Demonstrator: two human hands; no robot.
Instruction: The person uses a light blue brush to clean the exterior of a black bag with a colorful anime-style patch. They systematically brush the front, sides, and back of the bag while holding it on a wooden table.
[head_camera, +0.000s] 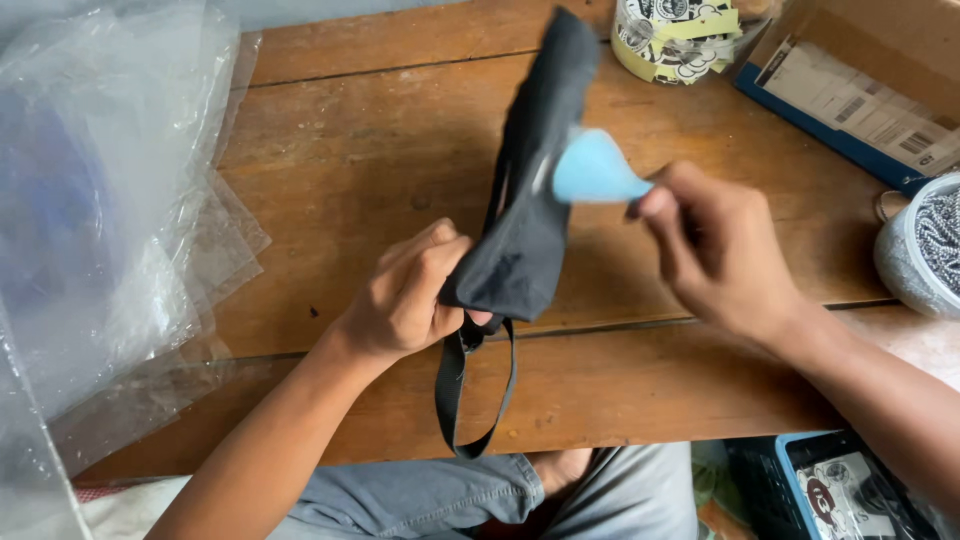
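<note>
Pouch (530, 200), black fabric, held above wooden table (350, 170), long axis tilted toward the far edge. Strap (455, 400) hanging in a loop below the near end. Left hand (405, 295) closed around the pouch's lower end. Right hand (715, 245) pinching a blue tool (592, 170), blurred, tip against the pouch side. Clear plastic bags (110, 200) at left; cardboard box (860, 90) at far right.
</note>
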